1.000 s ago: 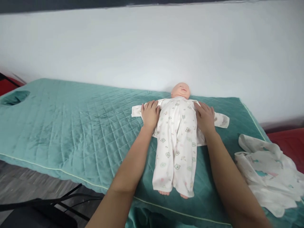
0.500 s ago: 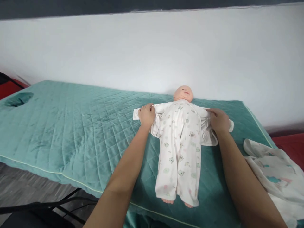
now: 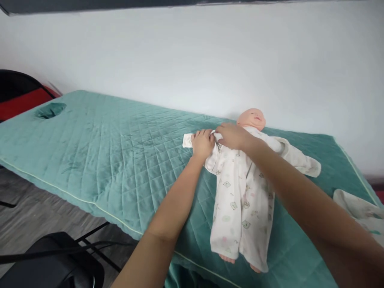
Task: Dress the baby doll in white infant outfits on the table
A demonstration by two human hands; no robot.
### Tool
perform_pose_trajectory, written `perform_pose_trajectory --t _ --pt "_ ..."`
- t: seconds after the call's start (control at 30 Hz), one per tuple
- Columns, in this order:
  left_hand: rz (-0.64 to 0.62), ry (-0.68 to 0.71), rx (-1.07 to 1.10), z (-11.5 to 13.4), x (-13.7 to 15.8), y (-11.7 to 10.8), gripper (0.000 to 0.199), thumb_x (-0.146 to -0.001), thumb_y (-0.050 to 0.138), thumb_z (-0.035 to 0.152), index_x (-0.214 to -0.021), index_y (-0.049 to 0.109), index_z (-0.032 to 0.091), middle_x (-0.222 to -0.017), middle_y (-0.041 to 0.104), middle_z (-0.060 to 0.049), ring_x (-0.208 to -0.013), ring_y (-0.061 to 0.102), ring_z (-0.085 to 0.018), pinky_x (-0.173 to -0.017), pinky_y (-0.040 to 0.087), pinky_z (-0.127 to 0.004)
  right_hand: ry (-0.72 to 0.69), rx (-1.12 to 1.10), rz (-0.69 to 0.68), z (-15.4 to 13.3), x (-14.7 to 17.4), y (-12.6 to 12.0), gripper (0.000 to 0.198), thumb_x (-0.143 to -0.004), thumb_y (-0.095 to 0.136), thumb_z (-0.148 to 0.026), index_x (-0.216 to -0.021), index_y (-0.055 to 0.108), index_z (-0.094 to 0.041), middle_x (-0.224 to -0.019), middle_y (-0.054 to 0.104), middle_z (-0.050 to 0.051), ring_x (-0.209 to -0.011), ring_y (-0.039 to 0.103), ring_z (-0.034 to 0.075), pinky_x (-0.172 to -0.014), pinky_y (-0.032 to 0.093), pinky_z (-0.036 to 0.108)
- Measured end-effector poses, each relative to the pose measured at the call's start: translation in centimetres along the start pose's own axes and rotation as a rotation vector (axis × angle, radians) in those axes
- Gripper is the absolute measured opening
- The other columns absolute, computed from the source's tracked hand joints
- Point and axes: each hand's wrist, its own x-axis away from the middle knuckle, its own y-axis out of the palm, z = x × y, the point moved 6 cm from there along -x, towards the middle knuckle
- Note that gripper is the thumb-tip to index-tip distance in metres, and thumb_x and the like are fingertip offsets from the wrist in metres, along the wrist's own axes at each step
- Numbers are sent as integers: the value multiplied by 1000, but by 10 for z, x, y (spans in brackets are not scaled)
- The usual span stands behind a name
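Observation:
A baby doll (image 3: 251, 119) lies on its back, its bare toes showing below the legs of a white printed baby romper (image 3: 229, 200). My left hand (image 3: 203, 144) is closed around the sleeve on the left side, with the cuff (image 3: 187, 140) sticking out beyond it. Close beside it, my right hand (image 3: 231, 136) pinches the cloth near the shoulder on that same side. The other sleeve (image 3: 306, 163) lies loose on the right, partly behind my right forearm. My right arm hides part of the doll's chest.
A green quilted cover (image 3: 120, 160) lies over the bed, which has a hole (image 3: 51, 110) at its left end. Another printed white cloth (image 3: 357, 208) lies at the right edge. A white wall (image 3: 180, 60) runs behind. A black chair (image 3: 57, 260) stands at the lower left.
My right hand has let go of the right sleeve and crossed over to the left shoulder of the romper. My left hand keeps its hold on the left sleeve. The view has shifted left.

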Motion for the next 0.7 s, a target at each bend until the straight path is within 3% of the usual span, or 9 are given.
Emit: perform_pose_trajectory --t 0.1,0.3,0.47,0.6,0.7 --pt "-28 -4 -40 1 -2 1 31 -101 38 32 -117 64 26 -119 71 -5 -115 58 -24 -98 36 -39 16 136 -82 -8 -21 11 30 -93 47 -20 -119 58 -11 -120 63 21 -111 60 36 -83 49 42" --pt "-35 -5 -60 2 -2 1 31 -101 38 33 -115 64 24 -120 71 -6 -116 58 -25 -99 36 -40 52 140 -144 -4 -30 22 36 -94 49 -22 -127 48 -7 -98 70 18 -87 67 30 -73 46 37" --pt "-41 -6 -7 -3 -1 -3 31 -101 38 28 -119 63 24 -122 71 -6 -118 60 -24 -98 39 -37 24 161 -152 5 -22 11 47 -92 60 -38 -133 53 -17 -109 69 16 -95 65 32 -77 45 37" --pt "-38 -65 73 -16 0 -4 33 -102 36 27 -122 61 22 -119 72 -8 -114 64 -23 -92 43 -33 17 163 -144 14 -8 -1 38 -95 55 -38 -132 62 -31 -111 67 10 -98 63 29 -81 44 38" --pt "-32 -87 128 -24 2 -1 33 -101 35 25 -122 60 22 -117 72 -7 -111 65 -22 -89 45 -31 60 193 -109 24 2 -9 37 -96 52 -36 -130 65 -31 -110 65 10 -98 61 28 -81 44 40"
